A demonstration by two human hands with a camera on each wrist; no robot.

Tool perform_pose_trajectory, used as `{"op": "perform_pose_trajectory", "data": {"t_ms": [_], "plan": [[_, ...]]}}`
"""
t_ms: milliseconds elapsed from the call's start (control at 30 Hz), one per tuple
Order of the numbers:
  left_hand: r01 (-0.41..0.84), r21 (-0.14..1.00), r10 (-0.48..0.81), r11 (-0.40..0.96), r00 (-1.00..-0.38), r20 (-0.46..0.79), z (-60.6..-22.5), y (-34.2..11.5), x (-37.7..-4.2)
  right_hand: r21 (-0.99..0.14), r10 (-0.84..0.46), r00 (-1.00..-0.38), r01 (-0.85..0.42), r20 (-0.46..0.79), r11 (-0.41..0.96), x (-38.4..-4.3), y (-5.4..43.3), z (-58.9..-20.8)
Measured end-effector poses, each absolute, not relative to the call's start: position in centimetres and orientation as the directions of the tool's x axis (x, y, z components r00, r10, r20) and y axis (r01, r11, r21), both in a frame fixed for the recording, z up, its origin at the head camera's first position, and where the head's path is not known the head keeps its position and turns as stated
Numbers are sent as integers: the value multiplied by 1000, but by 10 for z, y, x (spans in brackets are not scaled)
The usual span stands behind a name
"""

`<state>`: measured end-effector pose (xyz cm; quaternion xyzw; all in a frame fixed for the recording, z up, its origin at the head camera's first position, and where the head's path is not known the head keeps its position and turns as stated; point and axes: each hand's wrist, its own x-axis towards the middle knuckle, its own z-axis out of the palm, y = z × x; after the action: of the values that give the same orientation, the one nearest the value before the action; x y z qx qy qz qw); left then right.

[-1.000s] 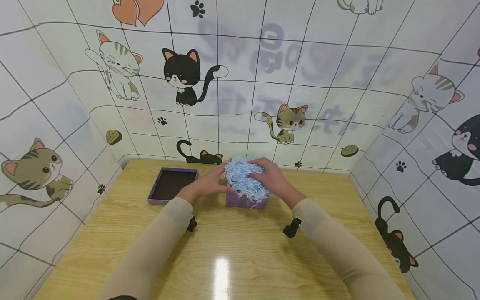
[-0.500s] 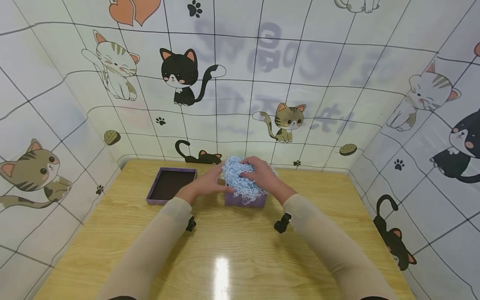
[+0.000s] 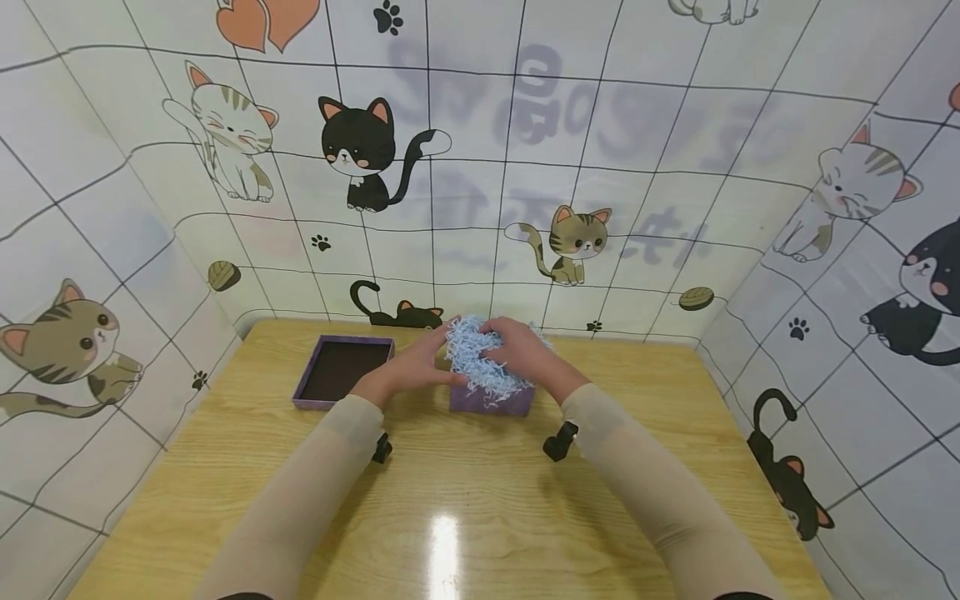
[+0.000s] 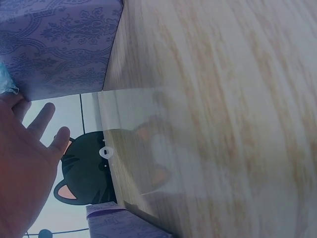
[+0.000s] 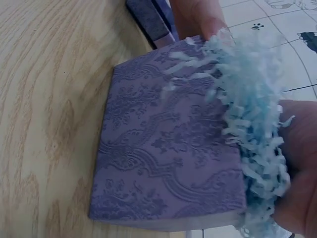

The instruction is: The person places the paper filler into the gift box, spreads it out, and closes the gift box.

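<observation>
A clump of pale blue shredded paper heaps above the rim of a small purple patterned box, some strands spilling down its front. My right hand grips into the top of the heap, thumb and fingers curved over the shreds, fingertips partly hidden. At the box's left side my left hand lies spread, thumb pointing along the front rim and fingers reaching behind. The left wrist view shows its fingers extended and apart beside the box wall. In the right wrist view, strands bulge out between the box and the right hand.
Left of the box lies the shallow purple lid, dark inside face up. The wooden table extends toward me. A cat-print wall covering stands right behind the box and along both sides.
My right hand has shifted left over the shredded paper and sunk slightly lower. Some strands show at its right now. The left hand and the lid have stayed in place.
</observation>
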<state>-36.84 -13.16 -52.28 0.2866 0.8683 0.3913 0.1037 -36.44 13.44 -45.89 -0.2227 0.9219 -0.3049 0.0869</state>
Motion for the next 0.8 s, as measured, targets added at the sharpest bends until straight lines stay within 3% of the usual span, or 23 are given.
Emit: {"op": "perform_pose_trajectory", "data": {"t_ms": [367,567,800], "plan": [[440,732,591,520,-804,63,-522,-131,-371,-590,-525,-820,-545,227,596,-348,165,-443],[453,728,592,514,-802,81,-521,-131,-371,-633,-594,-790,-540,154,555,-349,166,-450],[483,725,618,491,-780,101,-522,-131,-370,-572,-637,-764,-569,103,591,-358,151,-459]]}}
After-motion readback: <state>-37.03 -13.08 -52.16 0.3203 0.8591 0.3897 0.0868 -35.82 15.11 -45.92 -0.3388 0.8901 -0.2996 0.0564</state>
